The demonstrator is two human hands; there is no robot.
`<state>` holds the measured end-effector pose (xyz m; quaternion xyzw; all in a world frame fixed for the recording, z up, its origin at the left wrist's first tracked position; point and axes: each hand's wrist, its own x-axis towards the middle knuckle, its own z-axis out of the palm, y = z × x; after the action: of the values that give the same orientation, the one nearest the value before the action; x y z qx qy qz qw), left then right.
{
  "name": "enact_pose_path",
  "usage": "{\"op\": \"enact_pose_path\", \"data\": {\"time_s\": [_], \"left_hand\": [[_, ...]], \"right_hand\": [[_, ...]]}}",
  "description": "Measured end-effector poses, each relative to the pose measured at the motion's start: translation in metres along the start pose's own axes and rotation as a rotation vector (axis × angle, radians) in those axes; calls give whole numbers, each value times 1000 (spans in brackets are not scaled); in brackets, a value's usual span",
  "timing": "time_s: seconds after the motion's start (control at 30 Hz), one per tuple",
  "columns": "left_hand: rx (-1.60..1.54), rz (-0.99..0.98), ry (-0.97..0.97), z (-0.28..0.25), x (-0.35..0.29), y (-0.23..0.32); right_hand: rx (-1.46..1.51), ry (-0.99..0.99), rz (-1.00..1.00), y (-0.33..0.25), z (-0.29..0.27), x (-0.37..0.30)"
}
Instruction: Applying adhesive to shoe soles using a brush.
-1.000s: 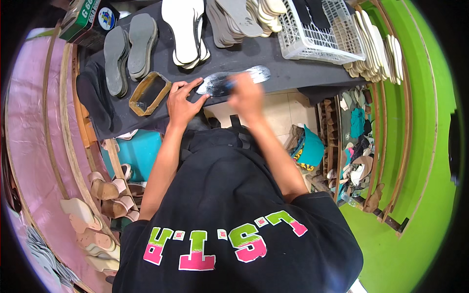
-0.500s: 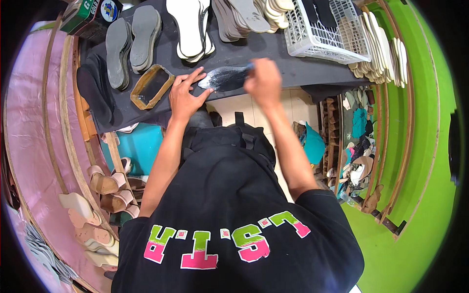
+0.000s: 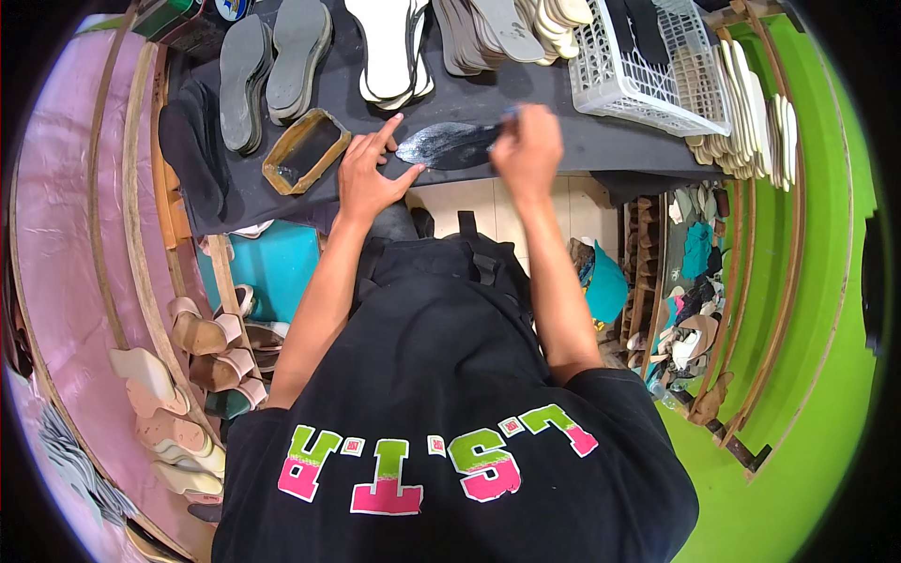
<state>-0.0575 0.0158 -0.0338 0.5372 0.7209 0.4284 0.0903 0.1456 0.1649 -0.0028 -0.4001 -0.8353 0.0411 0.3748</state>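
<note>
A black insole (image 3: 446, 147) lies flat along the table's near edge, its left half streaked with a wet whitish coating. Beside its left end rests my left hand (image 3: 369, 175), fingers spread, with the thumb and forefinger by the tip. My right hand (image 3: 528, 155) is closed over the insole's right end, slightly blurred. A bit of blue shows at the top of that fist; the rest of what it grips is hidden. Left of my left hand stands an open brown-rimmed tub (image 3: 305, 150) with a dark inside.
Grey sole stacks (image 3: 298, 61), white soles (image 3: 387, 47) and more grey soles (image 3: 488, 33) line the far side of the dark-covered table (image 3: 615, 145). A white plastic crate (image 3: 648, 80) stands at the right, next to pale upright soles (image 3: 737, 113). Shoe racks (image 3: 221, 352) flank me.
The whole view has shifted a little, moving the table up and to the right. On the insole the whitish coating looks thinner and more spread. My left hand stays at the tip.
</note>
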Motion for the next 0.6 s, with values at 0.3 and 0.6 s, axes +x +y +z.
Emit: {"op": "enact_pose_path", "data": {"time_s": [0.3, 0.6], "left_hand": [[-154, -34, 9, -5, 0, -10], [-179, -57, -7, -6, 4, -11]], "right_hand": [[629, -47, 304, -47, 51, 12], [612, -196, -165, -70, 47, 4]]}}
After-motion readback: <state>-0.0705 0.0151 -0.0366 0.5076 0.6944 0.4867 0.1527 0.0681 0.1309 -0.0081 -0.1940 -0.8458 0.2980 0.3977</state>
